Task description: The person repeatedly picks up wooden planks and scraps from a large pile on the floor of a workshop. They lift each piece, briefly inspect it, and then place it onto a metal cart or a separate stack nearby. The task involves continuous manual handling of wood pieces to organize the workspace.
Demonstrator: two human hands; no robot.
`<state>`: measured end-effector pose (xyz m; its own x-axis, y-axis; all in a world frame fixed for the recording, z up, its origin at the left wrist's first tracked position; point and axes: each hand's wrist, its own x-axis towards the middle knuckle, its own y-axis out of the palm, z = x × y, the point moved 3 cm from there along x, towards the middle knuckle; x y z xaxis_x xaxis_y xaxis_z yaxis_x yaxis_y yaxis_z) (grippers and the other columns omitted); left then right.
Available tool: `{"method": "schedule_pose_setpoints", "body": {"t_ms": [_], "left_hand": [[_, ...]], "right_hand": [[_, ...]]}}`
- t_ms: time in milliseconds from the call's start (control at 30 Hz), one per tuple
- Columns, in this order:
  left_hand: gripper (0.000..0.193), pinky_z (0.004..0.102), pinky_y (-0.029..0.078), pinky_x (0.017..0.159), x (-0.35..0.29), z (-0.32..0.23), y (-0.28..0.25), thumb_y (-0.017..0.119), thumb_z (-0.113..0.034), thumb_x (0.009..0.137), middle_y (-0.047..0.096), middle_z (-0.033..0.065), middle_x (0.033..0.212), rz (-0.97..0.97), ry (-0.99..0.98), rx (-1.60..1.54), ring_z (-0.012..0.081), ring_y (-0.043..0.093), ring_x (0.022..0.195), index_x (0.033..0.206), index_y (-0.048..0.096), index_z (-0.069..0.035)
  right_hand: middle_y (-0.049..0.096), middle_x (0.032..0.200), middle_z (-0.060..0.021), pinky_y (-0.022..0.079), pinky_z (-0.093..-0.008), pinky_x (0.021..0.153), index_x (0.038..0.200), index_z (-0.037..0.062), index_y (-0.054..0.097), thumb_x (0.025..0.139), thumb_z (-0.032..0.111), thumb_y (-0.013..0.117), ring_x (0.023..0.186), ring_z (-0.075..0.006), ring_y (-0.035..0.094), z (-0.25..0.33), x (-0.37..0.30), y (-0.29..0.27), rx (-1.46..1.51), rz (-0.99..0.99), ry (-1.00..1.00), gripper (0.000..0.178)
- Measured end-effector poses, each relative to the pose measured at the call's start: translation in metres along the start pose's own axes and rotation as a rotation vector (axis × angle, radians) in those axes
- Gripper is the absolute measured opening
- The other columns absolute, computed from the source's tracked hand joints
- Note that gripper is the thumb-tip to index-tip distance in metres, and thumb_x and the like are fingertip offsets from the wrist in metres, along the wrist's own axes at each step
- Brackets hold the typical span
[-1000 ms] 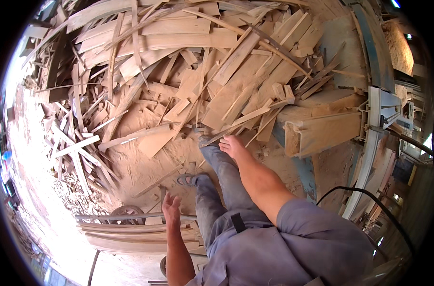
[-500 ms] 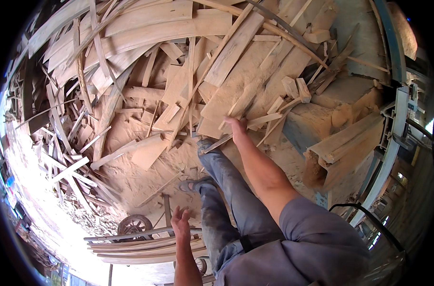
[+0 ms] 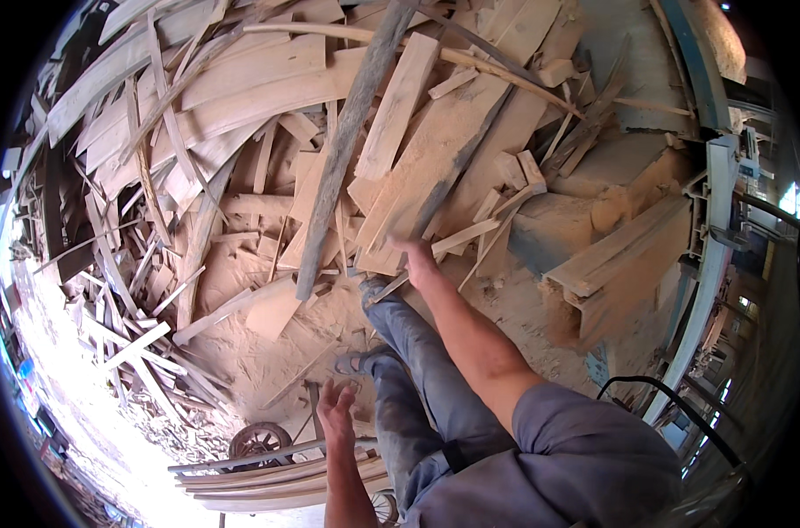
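My right hand (image 3: 415,256) reaches out over the near end of a long sawn plank (image 3: 448,158) with a dark bark edge. Its fingers point left, stretched and slightly blurred, at the plank's surface; contact is hard to make out. Left of that plank, a narrow grey bark-covered board (image 3: 351,150) lies slantwise across the pile. Between the two sits a shorter pale board (image 3: 398,106). My left hand (image 3: 337,412) hangs low beside my legs, fingers loosely apart, holding nothing.
Offcuts and curved boards (image 3: 215,92) heap up at the far left. A hollow, dust-covered beam (image 3: 624,255) and a blue-grey metal frame (image 3: 716,220) stand at right. Near my left arm, stacked boards (image 3: 277,484) lie beside a spoked wheel (image 3: 259,440). Sawdust covers the ground.
The slanting board on the left has turned from its thin edge to show its bark face. The plank by my right hand now shows its broad face and bark edge. The view has shifted slightly.
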<state>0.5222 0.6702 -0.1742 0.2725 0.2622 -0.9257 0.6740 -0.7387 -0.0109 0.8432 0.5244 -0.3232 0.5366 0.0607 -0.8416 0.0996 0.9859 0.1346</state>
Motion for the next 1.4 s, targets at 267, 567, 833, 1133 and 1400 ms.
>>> {"method": "schedule_pose_setpoints", "body": {"t_ms": [267,567,833,1133,1400], "left_hand": [[0.058,0.0425,0.04,0.109,-0.014,-0.146,0.125,0.047,-0.037,0.103,0.056,0.0221,0.135,0.52,0.072,-0.798,0.0303,0.054,0.124,0.14,0.042,0.007],[0.046,0.0466,0.05,0.099,-0.141,-0.113,0.049,0.055,-0.023,0.095,0.062,0.0215,0.125,0.374,0.159,-0.935,0.0352,0.063,0.111,0.131,0.051,0.005],[0.044,0.0394,0.054,0.091,-0.248,-0.057,-0.032,0.06,-0.013,0.088,0.065,0.0175,0.114,-0.019,0.24,-0.766,0.0296,0.066,0.1,0.126,0.054,0.008],[0.064,0.0337,0.051,0.09,-0.435,0.008,-0.141,0.084,-0.022,0.074,0.068,0.0136,0.11,-0.342,0.508,-0.247,0.0169,0.064,0.099,0.125,0.057,0.006],[0.07,0.0317,0.046,0.098,-0.562,0.205,-0.179,0.087,-0.019,0.07,0.065,0.01,0.12,-0.686,0.429,-0.616,0.0162,0.059,0.111,0.129,0.055,0.005]], "right_hand": [[0.07,0.101,-0.0119,0.053,-0.0313,0.079,0.109,-0.0074,0.068,0.081,0.021,0.081,0.087,-0.0184,0.067,0.086,-0.198,0.072,-0.175,-0.063,-0.139,0.042],[0.071,0.094,-0.0114,0.053,-0.034,0.076,0.108,-0.0022,0.069,0.082,0.031,0.078,0.086,-0.0212,0.069,-0.007,-0.374,0.08,-0.689,0.343,0.147,0.043],[0.063,0.117,-0.0152,0.047,-0.051,0.093,0.124,0.0043,0.055,0.096,0.041,0.059,0.109,-0.0316,0.06,0.016,-0.317,0.045,0.296,0.551,0.305,0.046],[0.058,0.135,-0.0092,0.039,-0.0502,0.107,0.134,0.0095,0.054,0.093,0.038,0.062,0.123,-0.0324,0.052,-0.053,-0.43,0.103,0.239,0.446,0.425,0.05],[0.057,0.137,-0.0146,0.03,-0.0557,0.115,0.137,0.0036,0.051,0.09,0.037,0.067,0.129,-0.0355,0.049,-0.197,-0.552,0.076,-0.264,0.85,0.906,0.06]]}}
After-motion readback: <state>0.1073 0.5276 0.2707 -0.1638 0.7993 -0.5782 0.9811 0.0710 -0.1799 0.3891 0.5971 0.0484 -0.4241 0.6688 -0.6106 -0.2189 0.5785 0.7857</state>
